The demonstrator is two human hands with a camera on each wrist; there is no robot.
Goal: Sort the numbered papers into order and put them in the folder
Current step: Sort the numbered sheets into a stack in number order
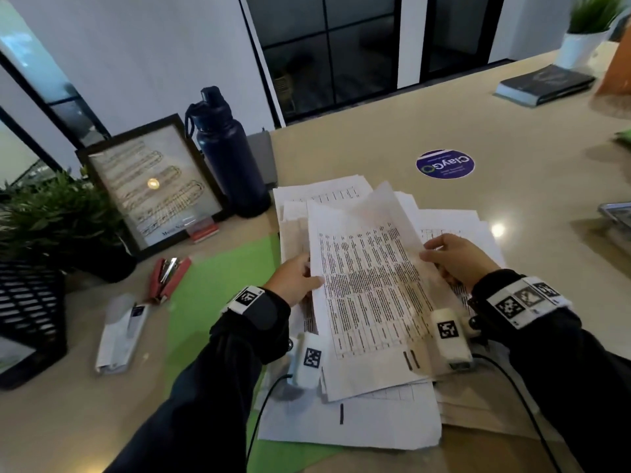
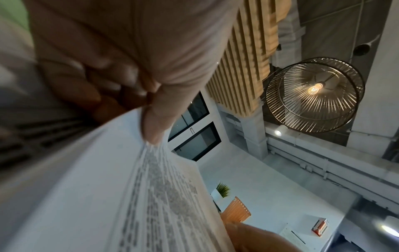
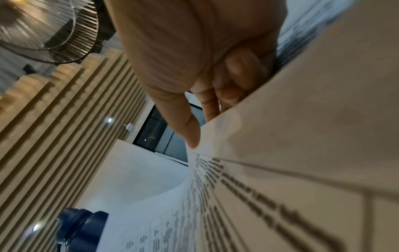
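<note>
Both hands pinch 1 printed sheet (image 1: 368, 288) by its side edges.

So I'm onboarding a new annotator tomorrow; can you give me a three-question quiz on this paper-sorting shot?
1. True or false: both hands hold the lifted sheet.
2. Where is the green folder?
A. closed and standing against the bottle
B. lying flat on the table, under the paper pile's left side
C. in the right hand
3. Fill in: the red tool left of the folder is a ____.

Key:
1. True: the left hand grips its left edge and the right hand its right edge.
2. B
3. stapler
</note>
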